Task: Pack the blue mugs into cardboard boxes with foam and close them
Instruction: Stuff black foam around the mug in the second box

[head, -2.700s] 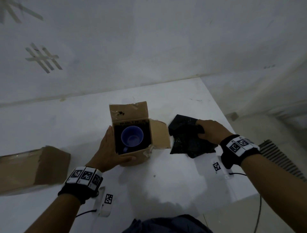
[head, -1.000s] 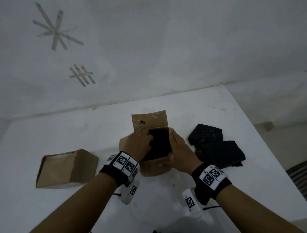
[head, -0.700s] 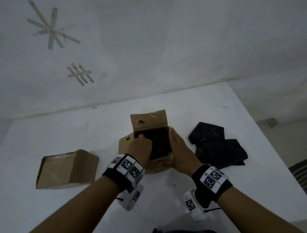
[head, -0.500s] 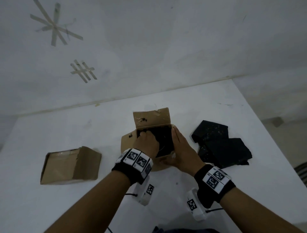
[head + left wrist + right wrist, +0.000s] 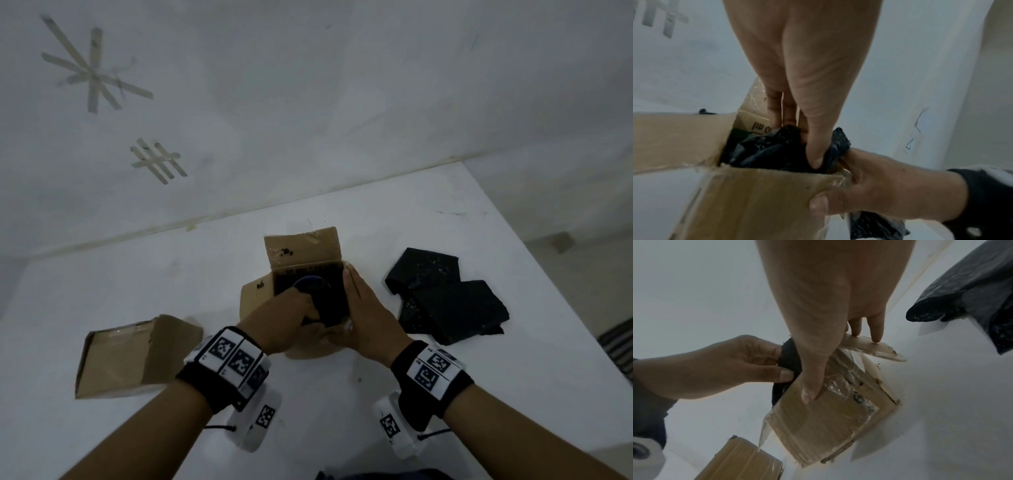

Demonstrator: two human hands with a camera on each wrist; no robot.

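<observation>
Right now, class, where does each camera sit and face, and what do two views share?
Head: on the head, facing down at box and table; left hand, right hand, forearms show.
Left wrist: looks along left hand pinching black padding inside box.
Right wrist: looks along right hand gripping box.
Shared: both wrist views show both hands.

So the small brown cardboard box sits upright a little below the middle of the head view. Its top is open, the back flap stands up and the left flap is folded out flat. The outer faces look glossy and taped over. A crumpled black foam sheet is stuffed down into the opening, mostly in the right half, with one corner poking above the rim. Toward the upper left of the opening, the rounded bluish rim of a cup just peeks out. An inner flap shows printed text ending in "ml".
</observation>
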